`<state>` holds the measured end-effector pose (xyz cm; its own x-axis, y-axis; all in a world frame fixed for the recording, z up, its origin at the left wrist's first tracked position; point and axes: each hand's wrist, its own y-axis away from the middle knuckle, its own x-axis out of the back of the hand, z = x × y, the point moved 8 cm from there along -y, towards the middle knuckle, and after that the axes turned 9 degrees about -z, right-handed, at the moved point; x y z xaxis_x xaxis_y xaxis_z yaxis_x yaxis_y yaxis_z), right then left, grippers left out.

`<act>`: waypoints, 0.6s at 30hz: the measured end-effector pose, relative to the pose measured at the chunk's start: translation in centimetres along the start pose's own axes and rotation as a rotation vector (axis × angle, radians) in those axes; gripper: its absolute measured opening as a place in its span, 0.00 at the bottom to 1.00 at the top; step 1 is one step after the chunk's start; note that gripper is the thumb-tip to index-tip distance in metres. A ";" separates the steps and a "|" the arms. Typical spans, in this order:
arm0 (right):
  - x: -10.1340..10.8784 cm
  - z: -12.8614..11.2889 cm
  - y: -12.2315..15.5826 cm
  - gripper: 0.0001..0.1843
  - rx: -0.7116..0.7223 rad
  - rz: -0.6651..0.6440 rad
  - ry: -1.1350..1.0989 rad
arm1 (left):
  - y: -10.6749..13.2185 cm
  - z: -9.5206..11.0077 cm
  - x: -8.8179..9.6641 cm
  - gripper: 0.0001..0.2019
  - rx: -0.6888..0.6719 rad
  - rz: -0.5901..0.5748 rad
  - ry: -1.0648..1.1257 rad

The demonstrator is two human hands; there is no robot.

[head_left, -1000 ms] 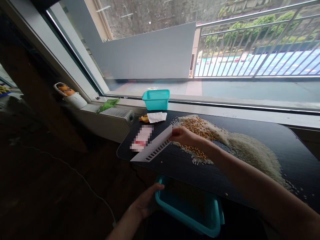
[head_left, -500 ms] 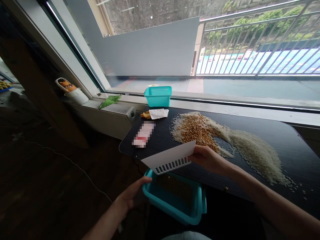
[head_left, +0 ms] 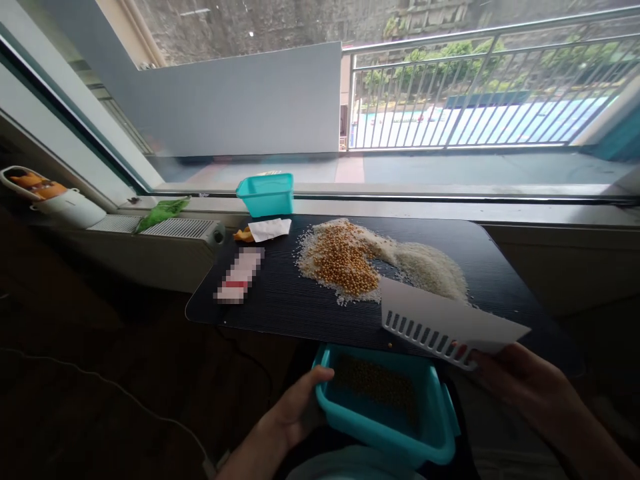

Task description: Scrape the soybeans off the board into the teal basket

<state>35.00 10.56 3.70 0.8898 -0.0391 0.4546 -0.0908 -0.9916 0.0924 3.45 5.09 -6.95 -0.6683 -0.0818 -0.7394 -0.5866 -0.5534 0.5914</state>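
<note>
My left hand [head_left: 303, 400] grips the left rim of a teal plastic basket [head_left: 380, 433], its thumb over the edge. A layer of small yellowish-brown beans or grains [head_left: 377, 383] covers part of the basket's bottom. In my right hand [head_left: 520, 373] is a white slotted plastic piece [head_left: 445, 313], held by its right end above the table's front edge. Behind it on the dark table [head_left: 285, 307] lies a heap of yellow soybeans [head_left: 345, 260] on white rice [head_left: 430, 267]. The white piece hides part of the rice.
A second teal basket [head_left: 267, 195] stands by the window at the back. White paper [head_left: 270, 229] and a blurred-out pink packet [head_left: 240, 277] lie on the table's left. A radiator [head_left: 185, 233] with a green cloth [head_left: 164, 213] is further left.
My right hand has moved the white slotted piece from over the basket to the right, across the rice. My left hand stays on the basket's rim. The view has shifted right.
</note>
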 end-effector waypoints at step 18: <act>-15.8 -10.6 -3.6 0.17 0.183 -0.413 -0.323 | 7.5 3.7 8.0 0.21 -0.275 0.293 0.064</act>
<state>16.47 16.05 5.60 0.9295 0.3501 0.1162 0.3482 -0.9367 0.0366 -7.98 3.33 -7.26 -0.7542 -0.3155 -0.5759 -0.2254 -0.6993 0.6784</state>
